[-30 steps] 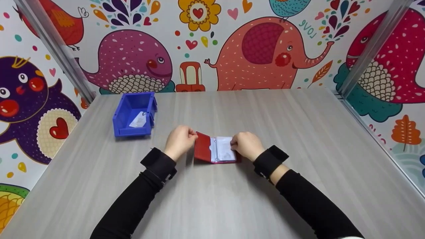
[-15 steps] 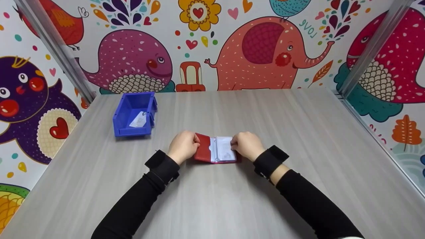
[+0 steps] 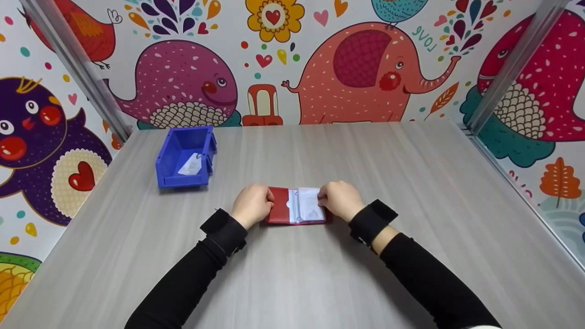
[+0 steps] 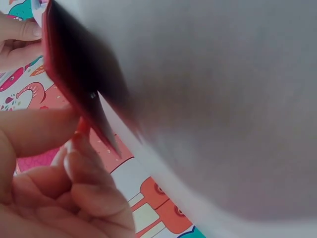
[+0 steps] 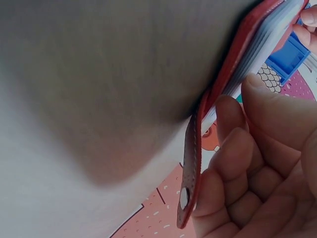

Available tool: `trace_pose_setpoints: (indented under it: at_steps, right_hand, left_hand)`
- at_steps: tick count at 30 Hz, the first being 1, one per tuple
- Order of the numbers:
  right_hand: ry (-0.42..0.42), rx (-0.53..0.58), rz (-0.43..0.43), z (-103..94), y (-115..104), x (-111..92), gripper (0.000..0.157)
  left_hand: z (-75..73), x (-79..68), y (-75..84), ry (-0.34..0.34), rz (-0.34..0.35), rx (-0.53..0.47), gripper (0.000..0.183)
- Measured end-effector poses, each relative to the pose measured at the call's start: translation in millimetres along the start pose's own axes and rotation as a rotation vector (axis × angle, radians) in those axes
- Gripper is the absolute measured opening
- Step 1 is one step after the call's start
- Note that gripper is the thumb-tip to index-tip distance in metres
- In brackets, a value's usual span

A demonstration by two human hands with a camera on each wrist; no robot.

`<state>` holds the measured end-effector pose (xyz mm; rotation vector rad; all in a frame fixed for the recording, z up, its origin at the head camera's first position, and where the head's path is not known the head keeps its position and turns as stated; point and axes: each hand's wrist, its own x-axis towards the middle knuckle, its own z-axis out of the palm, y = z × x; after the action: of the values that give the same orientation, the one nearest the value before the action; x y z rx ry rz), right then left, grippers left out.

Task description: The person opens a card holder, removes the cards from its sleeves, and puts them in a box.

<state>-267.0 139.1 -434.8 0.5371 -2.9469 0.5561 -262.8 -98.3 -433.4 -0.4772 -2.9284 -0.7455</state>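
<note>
A red card holder (image 3: 279, 206) lies spread wide on the table in the head view, its red cover to the left and clear plastic sleeves (image 3: 312, 205) to the right. My left hand (image 3: 252, 206) pinches the outer edge of the left cover. That cover (image 4: 59, 64) stands slightly raised off the tabletop in the left wrist view. On the other side, my right hand (image 3: 343, 200) holds the sleeves' right edge, thumb on top. The right wrist view shows a strap with a metal snap (image 5: 190, 168) hanging against the curled fingers.
A blue bin (image 3: 182, 181) stands at the back left of the table, with a white card-like piece (image 3: 191, 165) in it. Walls with cartoon animals (image 3: 356, 73) enclose the table (image 3: 411, 183) at the back and sides.
My left hand has moved slightly right and down, lowering the left cover from a tilted position to nearly flat. My right hand stays in place.
</note>
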Motion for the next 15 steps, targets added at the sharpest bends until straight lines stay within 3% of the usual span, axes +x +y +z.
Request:
trace_pose_setpoints:
  at_steps: [15]
  right_hand:
    - [0.008,0.003,-0.003,-0.1,-0.2,-1.9,0.013]
  left_hand:
    - [-0.2,-1.9,1.8,-0.038,-0.028,0.030,0.004]
